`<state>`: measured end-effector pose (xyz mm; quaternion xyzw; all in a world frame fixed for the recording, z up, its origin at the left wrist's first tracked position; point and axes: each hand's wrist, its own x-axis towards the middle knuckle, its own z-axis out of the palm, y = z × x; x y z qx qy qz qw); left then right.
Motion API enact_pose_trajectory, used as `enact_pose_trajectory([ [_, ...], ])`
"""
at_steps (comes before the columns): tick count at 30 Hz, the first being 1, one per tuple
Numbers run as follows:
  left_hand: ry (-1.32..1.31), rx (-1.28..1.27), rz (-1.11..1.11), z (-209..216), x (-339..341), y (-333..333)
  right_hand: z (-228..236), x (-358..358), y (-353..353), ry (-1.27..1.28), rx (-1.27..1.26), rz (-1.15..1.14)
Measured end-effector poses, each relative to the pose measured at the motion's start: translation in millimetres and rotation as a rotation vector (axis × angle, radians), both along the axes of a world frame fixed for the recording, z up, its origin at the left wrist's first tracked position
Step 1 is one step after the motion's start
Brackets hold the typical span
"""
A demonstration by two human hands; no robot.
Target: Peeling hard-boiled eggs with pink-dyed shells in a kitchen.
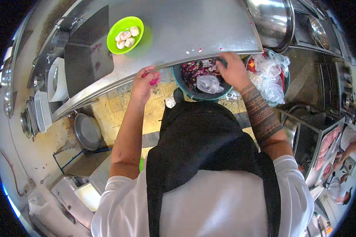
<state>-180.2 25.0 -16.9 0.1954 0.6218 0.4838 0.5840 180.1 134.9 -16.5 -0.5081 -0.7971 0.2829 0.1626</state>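
Observation:
My left hand (146, 83) is closed around a small magenta radish (153, 82) beside the front edge of the steel table (166, 35). My fingers cover most of the radish. Over the far right side of a dark green bin (182, 89), my right hand (231, 69) reaches down with thumb and forefinger apart; nothing shows between them. Dark red and pale peelings (197, 73) and a clear plastic bag (209, 84) lie in the bin. On the table, a bright green bowl (111, 37) contains several whitish peeled pieces (125, 36).
Magenta and white scraps (200, 50) dot the table edge. Right of the bin stands a container stuffed with plastic bags (265, 75). A large steel pot (271, 19) occupies the far right. A round grey pan (87, 131) is at left. Other people (340, 187) appear at far right.

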Motion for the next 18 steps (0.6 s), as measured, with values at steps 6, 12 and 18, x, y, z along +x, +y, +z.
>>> enact_pose_trajectory([
  [6, 0.221, 0.06, -0.091, 1.5, 3.3, -3.8, -47.6, -56.3, 8.5, -0.209, 0.316, -0.072],
  [12, 0.124, 0.03, -0.098, -8.6, 7.3, -28.0, -43.6, -115.6, -0.5, -0.251, 0.43, 0.195],
  [18, 0.166, -0.04, -0.097, -28.2, -22.4, -52.4, 5.3, -79.6, 11.4, -0.31, 0.281, 0.598],
])
